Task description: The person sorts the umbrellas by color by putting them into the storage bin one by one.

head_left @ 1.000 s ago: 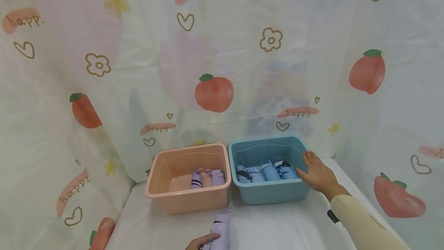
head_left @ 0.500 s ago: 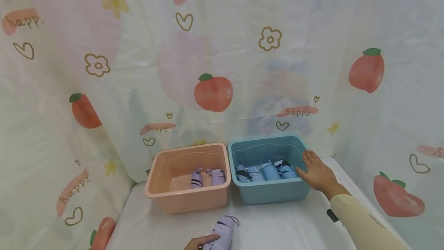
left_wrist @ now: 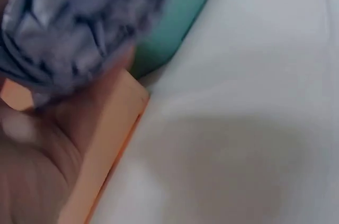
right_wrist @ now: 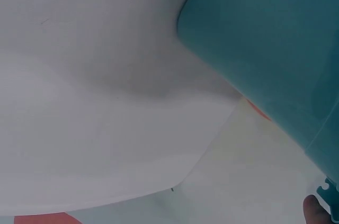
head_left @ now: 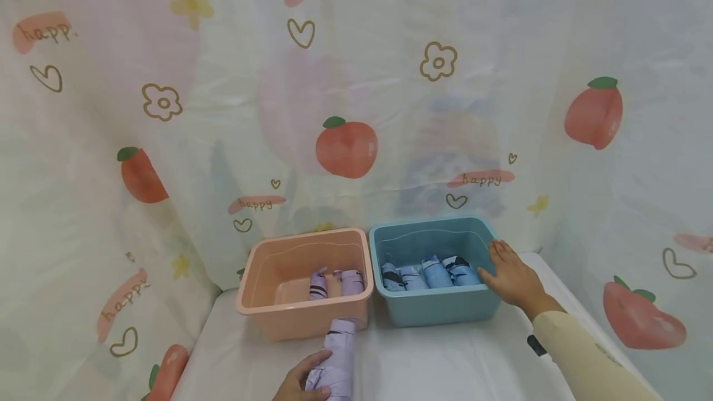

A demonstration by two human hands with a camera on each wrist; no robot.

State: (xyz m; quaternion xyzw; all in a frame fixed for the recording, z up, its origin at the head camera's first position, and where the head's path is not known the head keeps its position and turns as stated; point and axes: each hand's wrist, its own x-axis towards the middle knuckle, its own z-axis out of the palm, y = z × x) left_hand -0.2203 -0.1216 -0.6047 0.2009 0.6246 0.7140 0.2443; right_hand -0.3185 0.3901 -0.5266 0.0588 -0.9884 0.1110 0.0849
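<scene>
My left hand [head_left: 305, 377] grips a folded lilac umbrella [head_left: 340, 357] near the table's front, its far end just before the pink bin's [head_left: 303, 320] front wall. In the left wrist view, the gathered end of that umbrella [left_wrist: 87, 28] looms blurred above the palm. My right hand [head_left: 515, 277] rests on the right rim of the blue bin [head_left: 440, 311] with its fingers straight. Two lilac umbrellas [head_left: 351, 282] lie in the pink bin's right half. Several folded blue umbrellas [head_left: 437, 272] lie side by side inside the blue bin.
Both bins stand side by side on a white-covered table [head_left: 423, 364], close to a printed curtain [head_left: 345, 79] that encloses the back and sides. A small dark object [head_left: 536, 345] shows beside the right sleeve [head_left: 579, 351].
My left hand has raised the lilac umbrella and brought it forward toward the pink bin, turning it more upright in view. My right hand stays on the blue bin's rim.
</scene>
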